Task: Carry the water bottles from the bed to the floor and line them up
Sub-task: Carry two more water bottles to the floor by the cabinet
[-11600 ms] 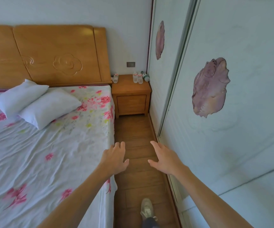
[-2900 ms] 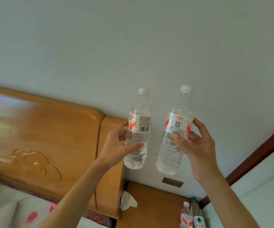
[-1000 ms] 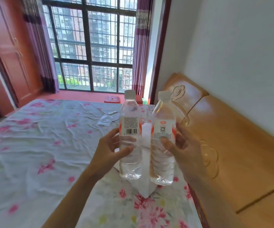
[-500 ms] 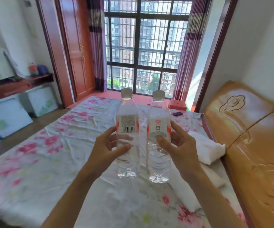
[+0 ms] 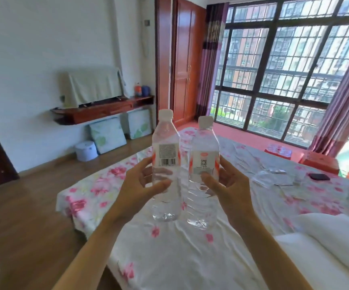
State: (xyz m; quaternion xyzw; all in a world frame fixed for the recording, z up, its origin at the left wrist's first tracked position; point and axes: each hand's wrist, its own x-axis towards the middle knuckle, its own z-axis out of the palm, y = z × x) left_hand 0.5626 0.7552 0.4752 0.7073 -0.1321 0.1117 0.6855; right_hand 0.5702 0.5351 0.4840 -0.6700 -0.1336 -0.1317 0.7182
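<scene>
Water bottles (image 5: 166, 143), 2 of them, both up in the air, upright and side by side. They're v close together, can't tell if they actually touch. Both clear w/ white caps and red-and-white labels.

Left hand (image 5: 140, 185) grips the left-hand bottle (image 5: 166, 164) around the middle, just under the label, w/ the thumb across the front and the fingers curled round the back. Right hand (image 5: 230, 189) holds the right-hand bottle (image 5: 204, 164) the same way, thumb at the label's bottom edge and fingers wrapped behind. The right-hand one sits a bit lower than the other. Barcode faces the cam on the left one, QR code on the right one.

Under and beyond both hands is the bed (image 5: 190, 258), white sheet w/ pink flowers. White pillows (image 5: 336, 248) are off to the right of the right forearm. Further out past the right hand, lying on the sheet, are a dark phone (image 5: 319, 176) and some clear wrapper-ish stuff (image 5: 272, 177), too blurry to say more.

Wood floor (image 5: 23, 206) is off to the left of the left arm. Beyond the left hand, on the far wall, there's a wall shelf (image 5: 102, 110) w/ something under a pale cloth (image 5: 94, 84). Cushions (image 5: 107, 137) lean below it, w/ a small white bin (image 5: 85, 150) beside them. Straight past the bottles are a red-brown wardrobe (image 5: 187, 65) and a big barred window (image 5: 284, 70) w/ purple curtains.
</scene>
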